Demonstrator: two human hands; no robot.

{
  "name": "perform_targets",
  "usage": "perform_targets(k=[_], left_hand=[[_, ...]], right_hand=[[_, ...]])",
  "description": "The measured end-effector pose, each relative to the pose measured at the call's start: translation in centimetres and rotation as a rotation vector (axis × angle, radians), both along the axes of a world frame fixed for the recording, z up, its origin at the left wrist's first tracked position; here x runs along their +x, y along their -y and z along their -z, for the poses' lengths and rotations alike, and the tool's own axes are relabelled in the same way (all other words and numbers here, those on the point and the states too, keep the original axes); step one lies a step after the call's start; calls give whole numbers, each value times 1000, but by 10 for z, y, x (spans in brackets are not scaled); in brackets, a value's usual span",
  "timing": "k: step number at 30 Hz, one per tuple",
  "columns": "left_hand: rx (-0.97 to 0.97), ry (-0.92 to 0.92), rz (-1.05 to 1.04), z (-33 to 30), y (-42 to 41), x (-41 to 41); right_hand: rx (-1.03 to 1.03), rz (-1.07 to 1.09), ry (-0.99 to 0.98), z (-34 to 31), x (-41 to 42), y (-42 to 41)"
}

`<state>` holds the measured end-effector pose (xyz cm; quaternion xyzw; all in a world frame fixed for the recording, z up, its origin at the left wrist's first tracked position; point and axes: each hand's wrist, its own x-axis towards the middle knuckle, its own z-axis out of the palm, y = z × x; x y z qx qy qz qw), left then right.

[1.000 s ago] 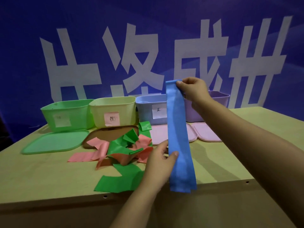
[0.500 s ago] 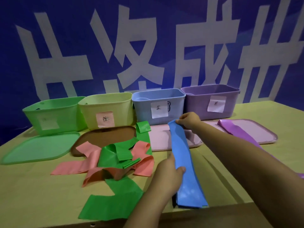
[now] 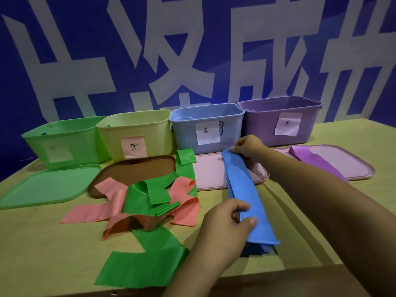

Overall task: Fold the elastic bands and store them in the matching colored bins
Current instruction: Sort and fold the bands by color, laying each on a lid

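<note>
A long blue band (image 3: 246, 194) lies folded lengthwise on the table, running from the near edge toward the bins. My right hand (image 3: 248, 147) pinches its far end just in front of the blue bin (image 3: 205, 123). My left hand (image 3: 225, 228) pinches the band's near part between thumb and fingers. Left of it sits a tangle of green bands (image 3: 147, 194) and pink bands (image 3: 111, 209). A purple band (image 3: 315, 160) lies on a lid at the right, partly hidden by my right arm. Green bin (image 3: 62, 142), yellow bin (image 3: 137, 131) and purple bin (image 3: 278, 118) stand in the back row.
Four lids lie flat in front of the bins: green (image 3: 42, 185), brown (image 3: 132, 170), pink (image 3: 210, 172) and a second pink one (image 3: 351, 163). A blue wall with large white characters rises behind. The table's front edge (image 3: 278, 269) runs close under my hands.
The blue band hung upright in the air from my right hand; both hands have brought it down flat onto the table, my right hand moving forward to the blue bin.
</note>
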<state>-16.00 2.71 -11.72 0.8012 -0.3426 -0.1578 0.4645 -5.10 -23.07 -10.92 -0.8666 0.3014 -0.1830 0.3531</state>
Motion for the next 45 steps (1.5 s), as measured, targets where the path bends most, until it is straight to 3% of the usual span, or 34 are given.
perform_targets(k=[2,4,14,23,28,32,37,41,45], left_hand=[[-25,-92,4,2,0,0],[53,-39,11,8,0,0],[514,584,26,8,-4,-7],[216,389,2,15,-2,-1],[235,526,103,4,-17,-10],[130,677,147,-14,-56,-9],[253,559,-91,-25,-131,16],[450,377,-556,-15,-178,47],[571,159,-505,-4,-181,54]], right_hand=[[-9,-7,-5,-1,1,0],[-8,-4,-10,1,2,1],[-36,-5,-18,9,-2,2],[-50,-10,17,9,2,2],[-294,35,-166,7,-2,-9],[-438,39,-62,-14,-17,-33],[-485,-323,145,-59,-75,-132],[-482,-769,-141,-58,-126,-227],[-533,-813,-298,-32,-123,-269]])
